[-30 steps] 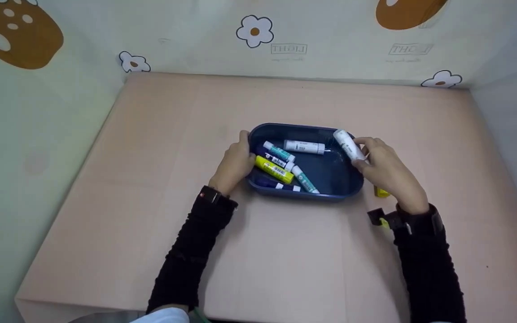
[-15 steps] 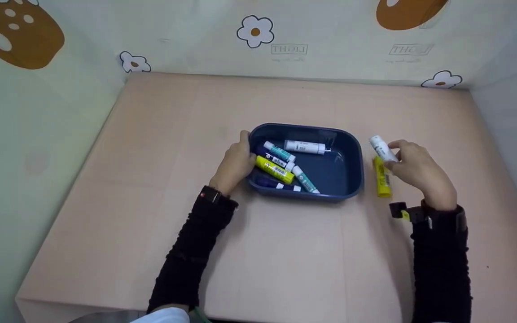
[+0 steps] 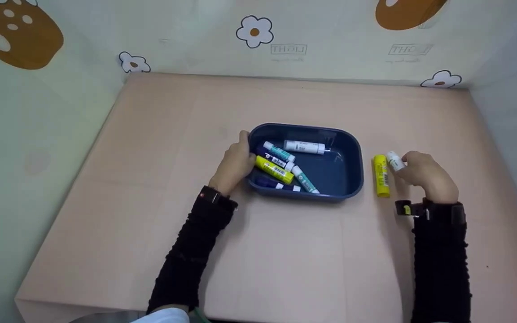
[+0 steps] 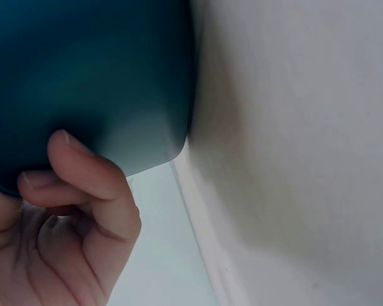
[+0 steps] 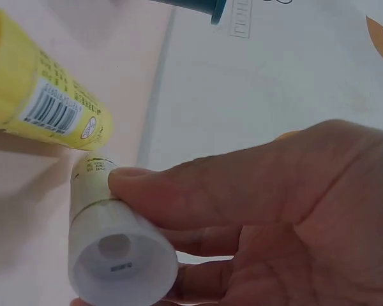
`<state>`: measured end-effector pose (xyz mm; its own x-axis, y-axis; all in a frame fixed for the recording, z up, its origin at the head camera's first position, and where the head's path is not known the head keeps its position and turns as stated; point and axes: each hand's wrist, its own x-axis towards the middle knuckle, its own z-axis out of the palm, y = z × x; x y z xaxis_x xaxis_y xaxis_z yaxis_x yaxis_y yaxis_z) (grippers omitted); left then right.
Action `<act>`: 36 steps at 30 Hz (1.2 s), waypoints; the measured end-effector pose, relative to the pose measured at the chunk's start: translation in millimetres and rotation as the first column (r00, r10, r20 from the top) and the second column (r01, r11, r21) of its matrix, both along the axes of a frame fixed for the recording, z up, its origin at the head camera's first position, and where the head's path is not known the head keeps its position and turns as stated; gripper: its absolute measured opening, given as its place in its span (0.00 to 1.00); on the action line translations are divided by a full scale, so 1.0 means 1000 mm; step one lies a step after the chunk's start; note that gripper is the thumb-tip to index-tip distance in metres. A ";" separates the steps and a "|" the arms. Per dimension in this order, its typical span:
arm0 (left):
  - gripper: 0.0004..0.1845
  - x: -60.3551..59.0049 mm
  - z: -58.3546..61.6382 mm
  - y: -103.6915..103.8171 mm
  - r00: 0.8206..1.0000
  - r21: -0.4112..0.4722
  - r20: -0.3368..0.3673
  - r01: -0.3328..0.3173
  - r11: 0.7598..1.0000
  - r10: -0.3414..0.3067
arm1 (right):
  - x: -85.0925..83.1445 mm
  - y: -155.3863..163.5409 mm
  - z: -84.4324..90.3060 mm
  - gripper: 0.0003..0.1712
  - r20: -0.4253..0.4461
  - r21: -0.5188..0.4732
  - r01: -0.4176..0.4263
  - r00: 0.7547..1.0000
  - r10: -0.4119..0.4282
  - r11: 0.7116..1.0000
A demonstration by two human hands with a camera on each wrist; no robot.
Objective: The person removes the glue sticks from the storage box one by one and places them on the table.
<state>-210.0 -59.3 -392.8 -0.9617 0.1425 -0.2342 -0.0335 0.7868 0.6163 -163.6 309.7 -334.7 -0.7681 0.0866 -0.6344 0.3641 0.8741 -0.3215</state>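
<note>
Right hand [image 3: 424,175], its grip grasping a white tube [image 3: 394,160] with fingers curled round it, low over the bench [image 3: 285,260] just beside a yellow tube [image 3: 381,175] lying to the right of the dark blue tray [image 3: 352,148]. Left hand [image 3: 234,163], grip clasping the tray's left rim. Inside the tray lie several tubes, among them a yellow-green one [image 3: 274,169] and a white one [image 3: 304,146].

We see even, soft light from above in head view; shadows faint under tray [image 3: 352,179]. Corners bend slightly. Both wrist views blurred; tray wall [image 4: 102,76] out of focus, dim.
</note>
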 end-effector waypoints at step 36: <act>0.25 0.000 0.001 0.000 1.000 -0.002 0.012 -0.008 1.000 0.008 | -0.006 -0.004 -0.008 0.38 0.056 -0.060 -0.062 0.996 0.066 0.996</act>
<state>-209.6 -59.2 -392.1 -0.9599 0.1344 -0.2462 -0.0472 0.7879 0.6141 -170.1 305.4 -342.6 -0.7326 -0.0002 -0.6807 0.3274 0.8766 -0.3527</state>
